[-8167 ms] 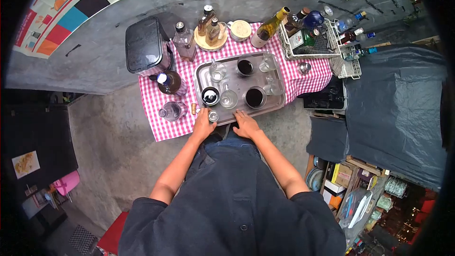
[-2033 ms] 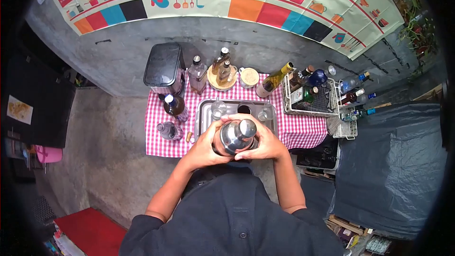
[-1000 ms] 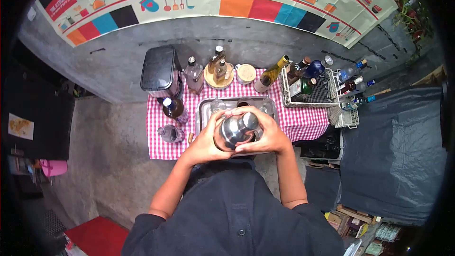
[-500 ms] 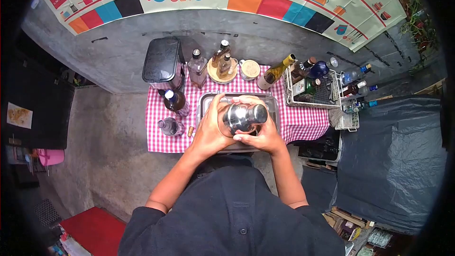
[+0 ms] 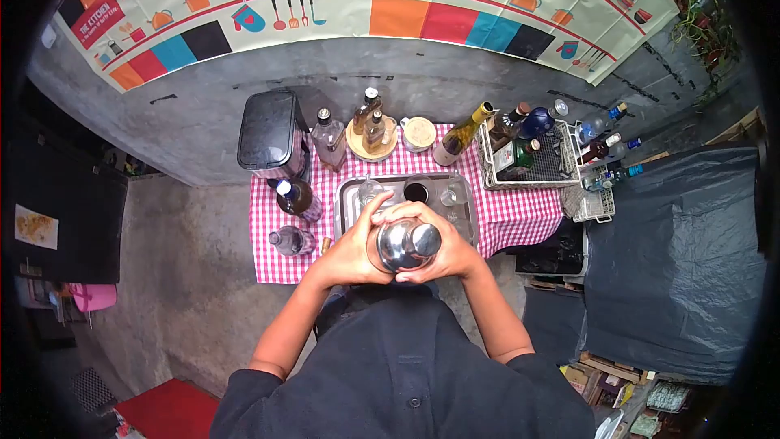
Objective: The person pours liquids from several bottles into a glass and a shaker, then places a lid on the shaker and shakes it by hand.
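Between my two hands is a shiny metal cocktail shaker (image 5: pixel 408 245), its cap towards the upper right. My left hand (image 5: pixel 355 250) is wrapped round its left side, and my right hand (image 5: pixel 447 254) grips it from the right. Both hands hold it above the near edge of a metal tray (image 5: pixel 344 195). On the tray, beyond my fingers, stand a glass with dark liquid (image 5: pixel 417 189), a clear glass (image 5: pixel 370 189) at its left and another clear glass (image 5: pixel 452 193) at its right. My hands hide the near part of the tray.
Left of the tray stand a dark bottle (image 5: pixel 296 196), a smaller bottle (image 5: pixel 290 241) and a cork (image 5: pixel 327 245). Along the back are a black bin (image 5: pixel 270 134), several bottles, a cup (image 5: pixel 418 132) and a yellow-green bottle (image 5: pixel 463 135). A wire basket (image 5: pixel 528 181) of bottles stands at the right.
The shaker has come nearer my body and a little left, held in both hands throughout. The glasses on the tray now show beyond my fingers. The whole view has tilted slightly.
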Motion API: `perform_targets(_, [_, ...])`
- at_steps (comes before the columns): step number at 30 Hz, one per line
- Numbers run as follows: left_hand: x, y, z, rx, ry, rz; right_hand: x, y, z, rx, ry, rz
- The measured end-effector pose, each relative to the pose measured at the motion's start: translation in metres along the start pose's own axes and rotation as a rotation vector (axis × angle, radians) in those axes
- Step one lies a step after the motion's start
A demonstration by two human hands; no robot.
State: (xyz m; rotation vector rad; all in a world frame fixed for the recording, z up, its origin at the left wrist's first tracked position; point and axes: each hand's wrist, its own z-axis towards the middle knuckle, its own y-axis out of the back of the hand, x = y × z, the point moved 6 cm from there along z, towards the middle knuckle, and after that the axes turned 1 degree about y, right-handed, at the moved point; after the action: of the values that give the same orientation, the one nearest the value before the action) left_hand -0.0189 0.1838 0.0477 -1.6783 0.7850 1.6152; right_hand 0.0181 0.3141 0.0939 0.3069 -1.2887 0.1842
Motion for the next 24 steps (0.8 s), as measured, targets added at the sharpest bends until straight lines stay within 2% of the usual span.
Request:
perform_targets(2, [0.002, 0.001, -0.002, -0.064, 0.074, 0.062, -0.015, -0.004, -0.005, -0.049, -0.002, 0.034])
perform_targets(6, [0.003, 0.0, -0.005, -0.183, 0.041, 0.214, -0.031, -0.003, -0.006, -0.168, 0.015, 0.109])
perform_targets(11, [0.005, -0.004, 0.001, -0.278, 0.02, 0.131, -0.033, 0.0, -0.004, -0.294, 0.062, 0.186])
perform_targets(14, [0.008, -0.003, 0.002, -0.376, 0.048, 0.236, -0.032, -0.001, -0.002, -0.361, 0.08, 0.215])
perform_targets(17, [0.006, -0.002, 0.009, -0.363, -0.013, 0.219, -0.032, 0.007, -0.002, -0.38, 0.065, 0.255])
perform_targets(19, [0.0, 0.003, 0.014, -0.314, -0.039, 0.253, -0.02, 0.013, -0.002, -0.343, 0.053, 0.1])
perform_targets(21, [-0.015, 0.001, 0.016, -0.179, -0.065, 0.215, -0.001, 0.015, 0.001, -0.21, 0.033, 0.171])
perform_targets(23, [-0.013, 0.003, 0.014, -0.118, -0.045, 0.122, 0.012, 0.018, 0.001, -0.097, -0.01, 0.081])
perform_targets(24, [-0.012, -0.001, 0.013, -0.005, -0.05, 0.121, 0.013, 0.016, 0.001, -0.051, 0.019, 0.096])
